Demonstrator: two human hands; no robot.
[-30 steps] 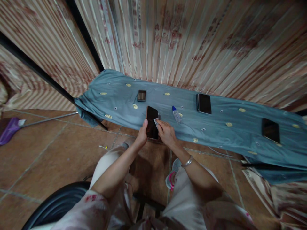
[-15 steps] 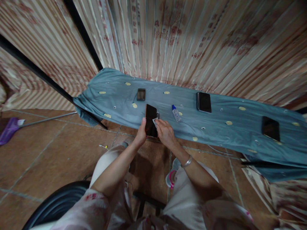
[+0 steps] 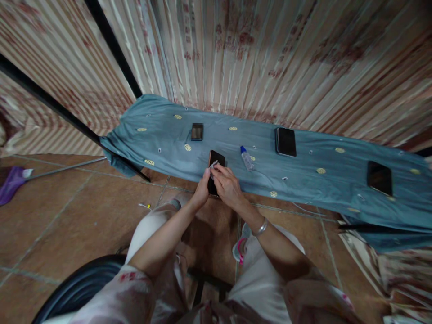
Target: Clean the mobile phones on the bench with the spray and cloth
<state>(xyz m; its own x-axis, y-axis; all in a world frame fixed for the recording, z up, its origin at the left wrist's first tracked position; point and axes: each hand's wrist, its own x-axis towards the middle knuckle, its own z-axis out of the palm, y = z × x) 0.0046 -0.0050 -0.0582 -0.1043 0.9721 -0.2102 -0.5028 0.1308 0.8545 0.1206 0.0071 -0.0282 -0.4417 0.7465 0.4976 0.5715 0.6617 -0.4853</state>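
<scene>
My left hand point(image 3: 201, 188) is closed round the left edge of a smartphone point(image 3: 216, 158), whose dark screen faces up toward me. In the fingers of my right hand point(image 3: 228, 185) is pinched a small pale cloth point(image 3: 213, 166), pressed against the phone's screen. My right fingers hide much of the screen's middle. Just right of the phone lies a small clear bottle with a blue cap point(image 3: 247, 159) on the blue cloth-covered table point(image 3: 216, 123). Beyond the phone, to the left, sits a small dark square object point(image 3: 197, 132).
Two more dark devices lie to the right: a stacked, phone-like pair point(image 3: 286, 141) and a single phone point(image 3: 380, 177). Black poles point(image 3: 67, 108) stand at the left. A purple broom point(image 3: 11, 183) rests on the tiled floor. A striped curtain point(image 3: 216, 54) hangs behind the table.
My right hand with the cloth has moved left across the phone's screen, toward my left thumb. The phone has shifted slightly to the right and looks narrower.
</scene>
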